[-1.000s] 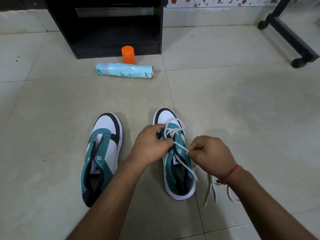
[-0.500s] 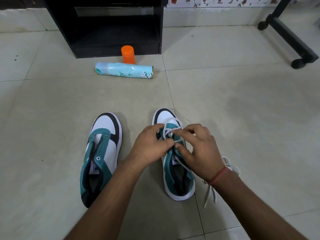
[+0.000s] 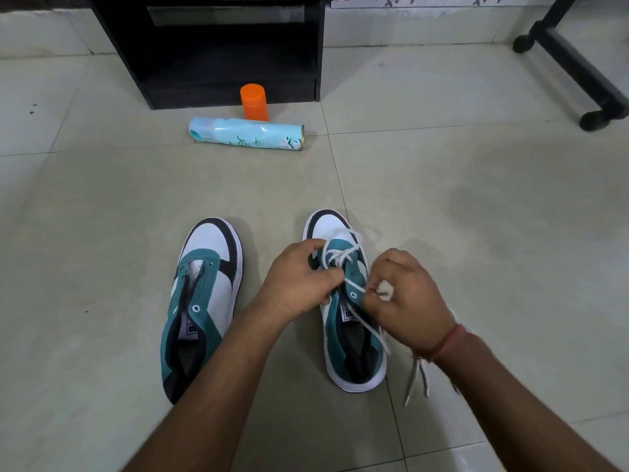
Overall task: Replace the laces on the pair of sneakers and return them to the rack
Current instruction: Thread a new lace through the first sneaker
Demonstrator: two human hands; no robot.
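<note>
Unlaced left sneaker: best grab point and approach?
Judgement: grip the heel collar of the unlaced sneaker from above at its near end. The mouth gapes open and faces up, toe pointing away, so fingers can hook inside the rim with the thumb outside.

A home room, by its beige tiled floor (image 3: pixel 442 185), black shelf unit (image 3: pixel 218 52) at 12 o'clock and floral wall strip (image 3: pixel 442 0) at 1 o'clock.

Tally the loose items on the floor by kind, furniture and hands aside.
Sneakers: 2, an unlaced one and one being laced
White laces: 1
Spray cans: 1
Orange caps: 1
Total: 5
</note>
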